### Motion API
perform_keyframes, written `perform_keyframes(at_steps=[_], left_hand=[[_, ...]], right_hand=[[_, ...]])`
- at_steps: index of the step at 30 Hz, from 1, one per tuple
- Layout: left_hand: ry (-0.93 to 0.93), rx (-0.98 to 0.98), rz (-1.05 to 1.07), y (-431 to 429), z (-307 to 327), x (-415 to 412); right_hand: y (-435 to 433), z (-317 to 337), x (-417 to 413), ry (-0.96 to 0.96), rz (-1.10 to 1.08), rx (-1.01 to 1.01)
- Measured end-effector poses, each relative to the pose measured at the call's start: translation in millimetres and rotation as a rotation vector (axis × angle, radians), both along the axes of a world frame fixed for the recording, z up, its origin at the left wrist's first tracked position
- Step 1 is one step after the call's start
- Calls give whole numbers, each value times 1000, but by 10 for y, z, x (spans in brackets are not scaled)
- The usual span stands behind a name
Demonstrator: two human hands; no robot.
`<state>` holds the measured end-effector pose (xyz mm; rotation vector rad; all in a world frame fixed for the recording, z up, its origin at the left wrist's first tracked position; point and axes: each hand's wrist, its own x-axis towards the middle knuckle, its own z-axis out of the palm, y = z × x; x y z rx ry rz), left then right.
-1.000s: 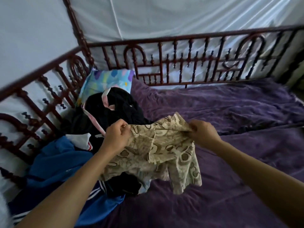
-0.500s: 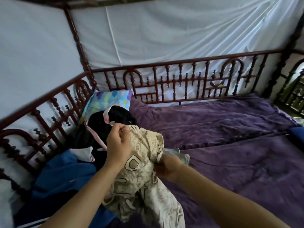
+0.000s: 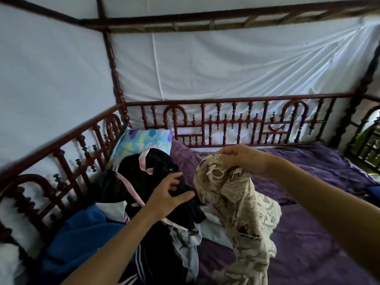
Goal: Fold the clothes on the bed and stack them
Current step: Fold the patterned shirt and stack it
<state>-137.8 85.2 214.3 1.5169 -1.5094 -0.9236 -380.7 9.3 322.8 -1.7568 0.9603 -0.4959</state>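
A beige patterned garment (image 3: 236,212) hangs down above the purple bedspread (image 3: 308,233). My right hand (image 3: 242,157) grips its top edge and holds it up. My left hand (image 3: 166,194) is empty, with fingers spread, just left of the hanging garment and over a black garment with pink trim (image 3: 148,177). That black piece lies on a loose pile at the left, together with a blue garment (image 3: 82,239), a grey piece (image 3: 187,243) and a dark striped piece (image 3: 144,264).
A dark red wooden railing (image 3: 236,122) runs along the far and left sides of the bed, with white netting (image 3: 226,64) behind it. A colourful pillow (image 3: 144,142) leans in the far left corner. The bedspread stretches to the right.
My left hand has let go of the beige garment and opened beside it. My right hand has lifted the garment higher and to the right, so it hangs from that hand alone. The camera tilted up.
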Motion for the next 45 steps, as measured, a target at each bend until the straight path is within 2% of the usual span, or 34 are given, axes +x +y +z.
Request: perform_keyframes(at_steps=[3, 6, 8, 10, 12, 13, 15, 19, 21, 23, 24, 26, 27, 28, 30, 32, 33, 36, 38, 39, 42, 45], left_hand=[[74, -87, -166, -185, 116, -338], [-134, -337, -73, -362, 215, -581], [-240, -443, 10, -472, 316, -595], [-266, -505, -40, -585, 448, -559], [-305, -566, -134, -667, 607, -569], [-312, -590, -168, -677, 717, -593], [-245, -601, -202, -675, 917, -660], [25, -444, -261, -678, 1081, -845], [109, -393, -307, -669, 1084, -911], [29, -401, -360, -680, 1081, -912], [-91, -447, -381, -685, 1094, -889], [-476, -610, -361, -729, 1116, -837], [-618, -663, -337, -756, 1129, -814], [-648, -679, -316, -787, 1136, -816], [-429, -642, -257, -827, 1125, -896], [-151, -581, -160, -816, 1099, -1065], [-77, -550, -117, -776, 1076, -1175], [-40, -460, -57, -672, 944, -1471], [-144, -424, -121, -621, 922, -1569], [-236, -399, -183, -581, 953, -1602], [-502, -246, -437, -510, 1015, -1725], [-604, -33, -634, -556, 983, -1939]], right_hand=[[79, 165, -46, -21, -14, -9], [142, 232, -211, 81, -104, -152], [161, 195, -388, 263, -249, -393], [178, 127, -606, 552, -408, -658], [235, 49, -790, 760, -534, -753], [259, 27, -863, 768, -590, -743], [312, 52, -969, 658, -693, -706], [497, 332, -1079, 55, -680, -454], [574, 424, -1127, -110, -660, -359], [605, 438, -1222, -196, -645, -259], [626, 434, -1283, -223, -628, -185], [682, 406, -1412, -193, -550, -68], [716, 378, -1447, -112, -496, -63], [765, 350, -1469, -5, -427, -88], [848, 265, -1482, 200, -323, -144], [870, 167, -1495, 315, -253, -177], [866, 133, -1519, 369, -228, -207], [810, 57, -1737, 614, -221, -376], [776, 7, -2000, 772, -288, -454], [762, -25, -2171, 752, -326, -480], [749, -80, -2637, 416, -438, -511], [754, -190, -2882, 234, -573, -481]])
